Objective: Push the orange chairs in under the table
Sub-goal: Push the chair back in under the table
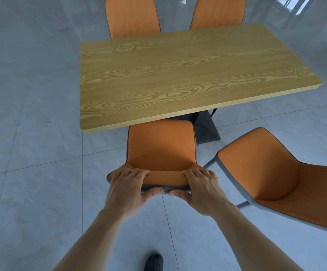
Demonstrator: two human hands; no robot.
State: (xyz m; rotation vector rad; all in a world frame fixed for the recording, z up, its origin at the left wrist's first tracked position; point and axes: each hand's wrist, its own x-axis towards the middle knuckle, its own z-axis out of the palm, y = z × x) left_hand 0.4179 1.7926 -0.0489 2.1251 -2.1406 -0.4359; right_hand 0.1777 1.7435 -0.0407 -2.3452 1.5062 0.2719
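An orange chair (pixel 160 145) with dark grey edging stands at the near side of the wooden table (pixel 178 75), its seat front just under the table edge. My left hand (pixel 128 185) and my right hand (pixel 199 187) both grip the top of its backrest, fingers over the front, thumbs on the back. A second orange chair (pixel 276 184) stands to the right, turned at an angle and away from the table. Two more orange chairs (pixel 132 16) (pixel 218 12) stand at the far side, their backrests rising above the tabletop.
The floor is pale grey tile (pixel 31 133). The table's dark pedestal base (pixel 205 126) shows beneath the near edge, between the two near chairs. My dark shoe (pixel 154 262) is at the bottom of the view. A window or glass wall (pixel 295 6) is at the far right.
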